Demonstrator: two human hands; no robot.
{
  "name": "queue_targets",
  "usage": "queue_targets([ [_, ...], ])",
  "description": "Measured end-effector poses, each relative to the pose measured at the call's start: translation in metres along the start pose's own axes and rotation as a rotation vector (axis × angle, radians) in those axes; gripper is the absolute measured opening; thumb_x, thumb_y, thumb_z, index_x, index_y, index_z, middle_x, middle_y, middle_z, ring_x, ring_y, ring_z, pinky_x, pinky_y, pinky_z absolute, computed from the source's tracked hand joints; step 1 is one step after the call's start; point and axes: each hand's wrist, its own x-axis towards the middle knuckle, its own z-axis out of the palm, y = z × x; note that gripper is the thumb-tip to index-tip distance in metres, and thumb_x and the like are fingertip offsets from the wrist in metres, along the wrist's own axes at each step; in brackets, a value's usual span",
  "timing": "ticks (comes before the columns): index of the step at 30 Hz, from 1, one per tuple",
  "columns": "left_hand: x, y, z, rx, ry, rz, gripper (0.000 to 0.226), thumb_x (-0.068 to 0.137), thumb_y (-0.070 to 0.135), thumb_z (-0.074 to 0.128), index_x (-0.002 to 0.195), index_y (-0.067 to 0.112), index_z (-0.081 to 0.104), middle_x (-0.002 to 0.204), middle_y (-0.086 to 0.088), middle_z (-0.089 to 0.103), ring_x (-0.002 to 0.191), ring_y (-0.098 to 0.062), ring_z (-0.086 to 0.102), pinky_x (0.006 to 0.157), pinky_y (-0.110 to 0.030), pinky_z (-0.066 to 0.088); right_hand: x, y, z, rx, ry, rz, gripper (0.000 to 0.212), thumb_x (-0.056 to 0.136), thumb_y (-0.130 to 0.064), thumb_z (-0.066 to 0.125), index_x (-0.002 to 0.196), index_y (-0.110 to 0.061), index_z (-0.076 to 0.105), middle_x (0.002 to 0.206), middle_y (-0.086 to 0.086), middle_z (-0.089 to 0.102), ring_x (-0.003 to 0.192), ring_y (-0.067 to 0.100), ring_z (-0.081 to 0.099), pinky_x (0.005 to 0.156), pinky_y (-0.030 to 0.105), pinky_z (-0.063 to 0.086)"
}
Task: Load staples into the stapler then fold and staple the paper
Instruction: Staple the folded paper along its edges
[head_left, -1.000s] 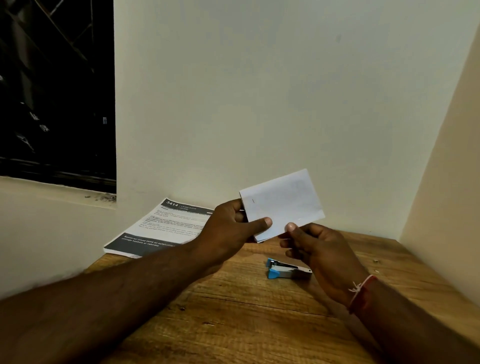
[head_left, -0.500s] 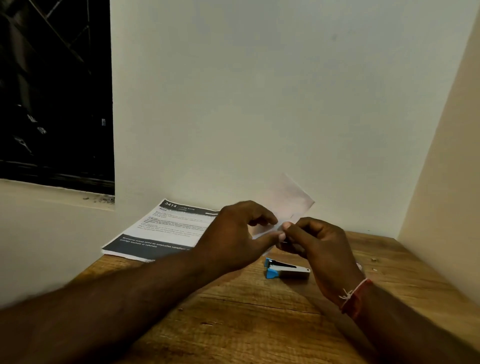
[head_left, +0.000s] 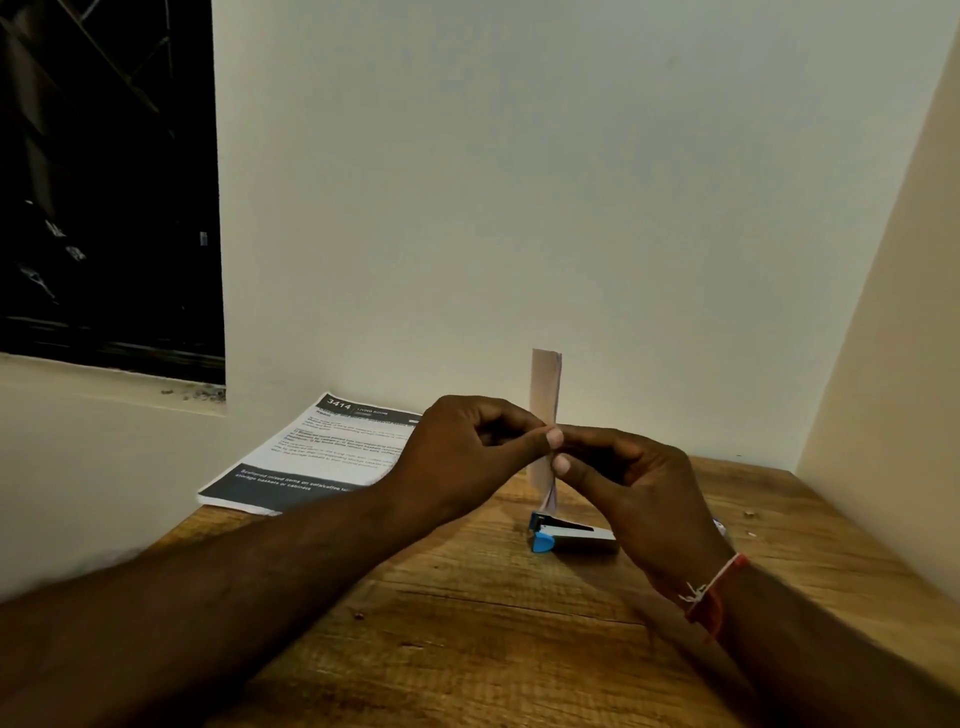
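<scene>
A folded white paper (head_left: 545, 384) stands edge-on and upright above the table, seen as a narrow strip. My left hand (head_left: 467, 452) and my right hand (head_left: 634, 483) both pinch it at its middle, thumbs touching. Its lower end pokes out beneath my fingers. Below the hands, a small blue and silver stapler (head_left: 566, 538) lies closed on the wooden table (head_left: 467, 623); my right hand hides its right end.
A printed sheet stack (head_left: 311, 457) with dark bands lies at the table's back left corner against the wall. Walls close in behind and on the right. A dark window (head_left: 104, 182) sits at upper left. Small specks (head_left: 748, 515) lie at the right.
The paper faced me as a flat rectangle; it now stands turned edge-on and narrower. Both hands came together around its middle and dropped slightly.
</scene>
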Motion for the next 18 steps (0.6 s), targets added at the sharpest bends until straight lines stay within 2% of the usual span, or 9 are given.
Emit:
queue_targets([
  [3,-0.0001,-0.0007,-0.0008,-0.022,-0.006,-0.009,0.014,0.096,0.038,0.091,0.104,0.027,0.091,0.099,0.014,0.088,0.098,-0.002,0.084,0.09,-0.027,0.066,-0.0006,-0.0029,-0.0004,-0.007,-0.004,-0.013,0.036,0.078,-0.044,0.086,0.113,-0.051,0.084,0.112,-0.02,0.086,0.111,0.0,0.08,0.086,0.016,0.063],
  [5,0.0,-0.0021,-0.0003,-0.036,-0.017,-0.008,0.015,0.094,0.036,0.094,0.104,0.026,0.091,0.099,0.012,0.089,0.098,-0.004,0.084,0.09,-0.026,0.067,-0.0003,-0.0042,-0.0005,0.004,0.0,-0.022,0.037,0.077,-0.041,0.087,0.112,-0.05,0.084,0.11,-0.02,0.086,0.109,0.0,0.08,0.084,0.009,0.06],
  [8,0.0011,-0.0037,-0.0004,-0.039,-0.024,0.005,0.016,0.092,0.034,0.096,0.105,0.025,0.091,0.099,0.012,0.089,0.098,-0.004,0.085,0.089,-0.024,0.067,0.0003,-0.0039,-0.0003,0.012,0.004,-0.037,0.039,0.075,-0.041,0.089,0.113,-0.049,0.084,0.11,-0.018,0.087,0.108,0.002,0.081,0.086,0.011,0.061],
  [13,0.0027,-0.0057,-0.0017,0.008,-0.019,0.023,0.012,0.095,0.035,0.092,0.105,0.029,0.091,0.097,0.022,0.087,0.097,0.003,0.081,0.081,-0.007,0.057,0.0009,-0.0016,-0.0013,0.028,-0.014,-0.045,0.049,0.071,-0.057,0.09,0.119,-0.047,0.082,0.114,-0.017,0.086,0.11,0.004,0.082,0.092,0.015,0.063],
  [18,0.0027,-0.0053,-0.002,0.011,-0.023,0.011,0.009,0.096,0.033,0.091,0.104,0.032,0.09,0.099,0.023,0.086,0.096,0.006,0.08,0.08,-0.004,0.054,0.0016,-0.0006,-0.0008,0.053,-0.007,-0.044,0.05,0.07,-0.057,0.092,0.118,-0.045,0.083,0.112,-0.016,0.087,0.109,0.005,0.082,0.09,0.014,0.062],
])
